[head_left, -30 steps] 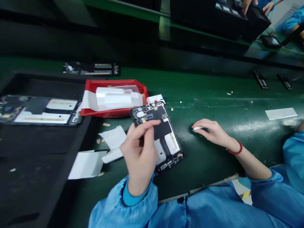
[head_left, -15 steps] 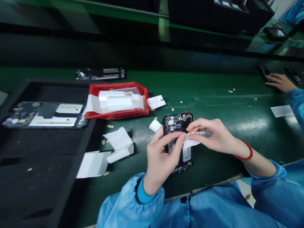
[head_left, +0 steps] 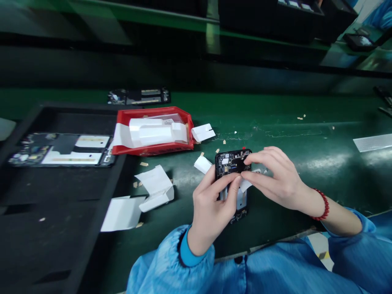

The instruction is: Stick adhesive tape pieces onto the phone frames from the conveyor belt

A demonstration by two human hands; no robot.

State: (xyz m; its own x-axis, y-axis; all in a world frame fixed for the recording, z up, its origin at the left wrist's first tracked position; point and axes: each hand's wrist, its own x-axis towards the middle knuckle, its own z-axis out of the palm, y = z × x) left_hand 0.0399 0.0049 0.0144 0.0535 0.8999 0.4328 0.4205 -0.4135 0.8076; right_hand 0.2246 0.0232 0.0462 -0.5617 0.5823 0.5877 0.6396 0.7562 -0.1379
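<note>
Black and opened to its circuitry, a phone body lies at the green counter beneath the left hand, which pinches thumb and forefinger narrowly on a white slip, while the right hand has fingertips slightly parted just over the phone; whether these also grip the slip cannot be told, the contact being partly hidden. Loose white papers lie to the left, beside a black tray bearing another opened phone. Behind them stands a red bin holding white packaging.
</note>
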